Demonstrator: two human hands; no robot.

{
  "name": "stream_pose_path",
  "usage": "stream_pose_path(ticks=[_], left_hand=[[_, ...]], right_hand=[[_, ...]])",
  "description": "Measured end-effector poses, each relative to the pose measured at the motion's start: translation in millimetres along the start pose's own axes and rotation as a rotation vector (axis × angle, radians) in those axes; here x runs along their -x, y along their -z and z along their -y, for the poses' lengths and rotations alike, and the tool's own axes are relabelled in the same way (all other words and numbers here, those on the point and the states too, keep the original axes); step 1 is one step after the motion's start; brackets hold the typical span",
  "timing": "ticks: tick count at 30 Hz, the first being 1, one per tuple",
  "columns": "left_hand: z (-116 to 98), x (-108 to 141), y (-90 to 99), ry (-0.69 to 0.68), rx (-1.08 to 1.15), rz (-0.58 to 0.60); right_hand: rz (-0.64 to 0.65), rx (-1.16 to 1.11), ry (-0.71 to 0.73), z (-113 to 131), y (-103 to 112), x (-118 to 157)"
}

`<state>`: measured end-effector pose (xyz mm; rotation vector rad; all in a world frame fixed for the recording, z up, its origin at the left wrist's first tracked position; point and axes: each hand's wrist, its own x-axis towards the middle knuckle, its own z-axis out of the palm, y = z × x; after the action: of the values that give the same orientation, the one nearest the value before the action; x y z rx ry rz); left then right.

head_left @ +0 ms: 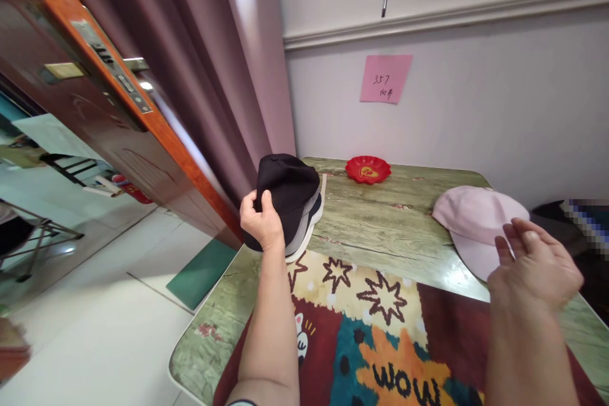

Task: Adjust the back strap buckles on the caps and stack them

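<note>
At the table's left edge, my left hand (262,219) grips the side of a black cap (288,187), its thumb raised against the fabric. Under that cap lie other caps, with a grey brim (299,235) and a white brim (311,228) showing below. On the right, a pale pink cap (483,219) rests on the table with its brim toward me. My right hand (535,266) is in front of the pink cap, fingers loosely bent and apart, with nothing seen in them. Whether it touches the cap I cannot tell.
A red scalloped dish (368,169) sits at the back of the green wood-pattern table (380,216). A colourful patterned cloth (352,342) covers the near part. A pink note (386,79) is on the wall. Left are a curtain (204,63) and a wooden door (157,133).
</note>
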<state>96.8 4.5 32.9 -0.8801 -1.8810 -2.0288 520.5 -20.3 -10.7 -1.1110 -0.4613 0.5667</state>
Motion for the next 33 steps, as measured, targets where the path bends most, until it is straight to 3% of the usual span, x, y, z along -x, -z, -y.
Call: stream_pose_path(ticks=[3,5,7,9,12,14,17,21,24,27,30,33], left_hand=[[-3.8,-6.6,-1.4,0.164,0.218,-0.123],[-15.7,-7.8,0.3,0.158,0.343,-0.179],[-33.8,-1.7,2.9,0.091,0.409,-0.150],[-53.2,13.5,3.6,0.023,0.415,-0.041],[-73.6,48.4,-2.3,-0.099,0.367,0.216],[-79.7,73.2,-9.7,-0.166,0.372,0.385],[-82.5,102.9,-20.7,-0.201,0.445,0.564],[-82.5,122.4,-28.1,-0.237,0.447,0.670],[-79.9,127.9,-29.7,-0.316,0.346,0.649],[-74.0,133.3,-31.9,-0.351,0.317,0.631],[-65.8,141.0,-36.8,-0.213,0.371,0.678],[-56.6,151.0,-45.0,-0.053,0.435,0.753]], right_hand=[[0.014,-0.018,-0.052,12.9,-10.8,14.0],[0.010,-0.048,-0.058,21.7,-19.4,22.5],[0.053,-0.075,-0.076,29.6,-28.0,30.2],[0.198,-0.056,-0.161,35.9,-36.4,39.1],[0.501,0.023,-0.372,40.7,-49.4,57.2],[0.601,0.026,-0.481,39.7,-58.6,69.0],[0.563,-0.059,-0.600,32.7,-68.7,73.5],[0.471,-0.258,-0.717,25.8,-64.5,55.6],[0.404,-0.296,-0.620,27.0,-58.2,45.6],[0.430,-0.339,-0.443,29.0,-58.6,46.9],[0.514,-0.297,-0.304,27.4,-60.6,52.2],[0.557,-0.107,-0.156,22.1,-58.1,53.9]])
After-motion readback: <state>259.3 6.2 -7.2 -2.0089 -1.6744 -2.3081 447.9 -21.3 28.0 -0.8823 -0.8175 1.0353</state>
